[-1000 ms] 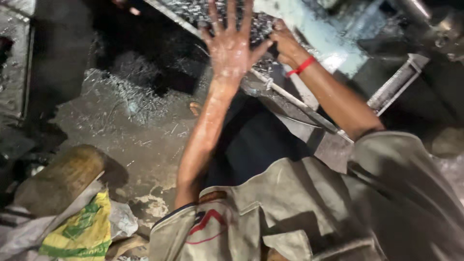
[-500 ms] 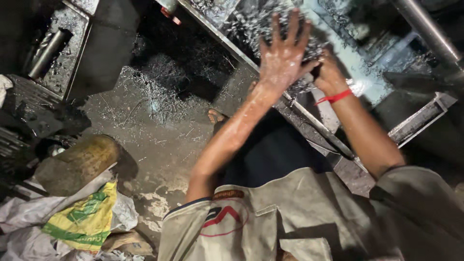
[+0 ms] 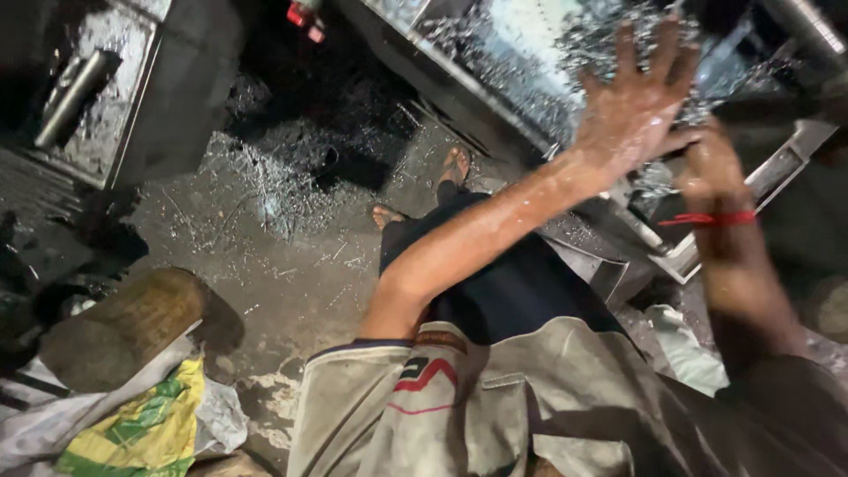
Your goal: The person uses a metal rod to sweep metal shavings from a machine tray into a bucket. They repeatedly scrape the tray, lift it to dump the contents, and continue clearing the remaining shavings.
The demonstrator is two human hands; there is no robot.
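A worker's left hand [image 3: 638, 110], fingers spread wide and wet, its grip apart and holding nothing, hovers flat over the pile of bright metal shavings [image 3: 539, 66] on the machine's tray [image 3: 459, 97]; the shavings lie just beyond and beneath the palm, nearer this hand. The right hand [image 3: 711, 163], a red thread at its wrist, is blurred beside it; whether its grip is closed cannot be told. More swarf [image 3: 274, 181] litters the floor. Lower left, a yellow-and-green printed sack [image 3: 141, 433] lies crumpled beside a wooden log [image 3: 124, 327].
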